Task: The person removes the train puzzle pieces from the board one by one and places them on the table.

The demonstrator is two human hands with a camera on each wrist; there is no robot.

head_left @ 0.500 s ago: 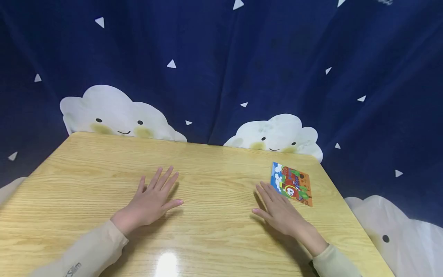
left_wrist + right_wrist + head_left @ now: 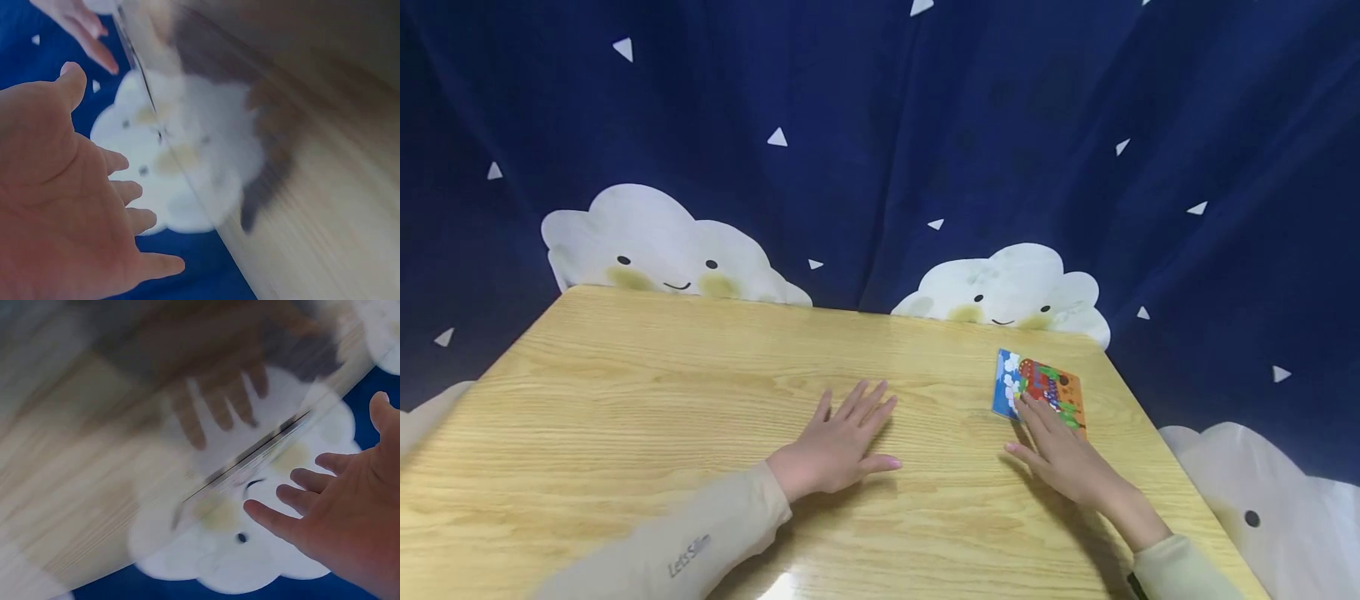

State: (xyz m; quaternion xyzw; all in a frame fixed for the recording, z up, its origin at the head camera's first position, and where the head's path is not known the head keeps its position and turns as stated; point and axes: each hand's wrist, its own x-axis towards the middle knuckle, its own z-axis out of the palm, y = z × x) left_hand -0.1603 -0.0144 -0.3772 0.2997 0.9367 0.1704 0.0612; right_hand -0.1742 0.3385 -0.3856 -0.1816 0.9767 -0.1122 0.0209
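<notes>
A flat, colourful picture card (image 2: pixel 1069 390) lies at the right side of the wooden table, printed with a red cartoon figure, white clouds on blue and green plants on orange. My right hand (image 2: pixel 1063 454), fingers extended and palm down, overlaps the card's near edge in the head view and hides its lower part. Nothing is in its grasp. Around the table's middle, my left hand (image 2: pixel 833 450) hovers with fingers spread and thumb pointing right, also holding nothing. Both palms, left (image 2: pixel 56 187) and right (image 2: pixel 356 519), show bare in the wrist views.
The pale wooden tabletop (image 2: pixel 700 375) is glossy and reflects the hands in the wrist views. Behind it hangs a dark blue curtain (image 2: pixel 835 100) with white triangles and smiling clouds, close against the table's far edge.
My left hand has moved well to the right, toward the table's middle. My right hand has shifted right and now covers part of the card. The view has swung slightly.
</notes>
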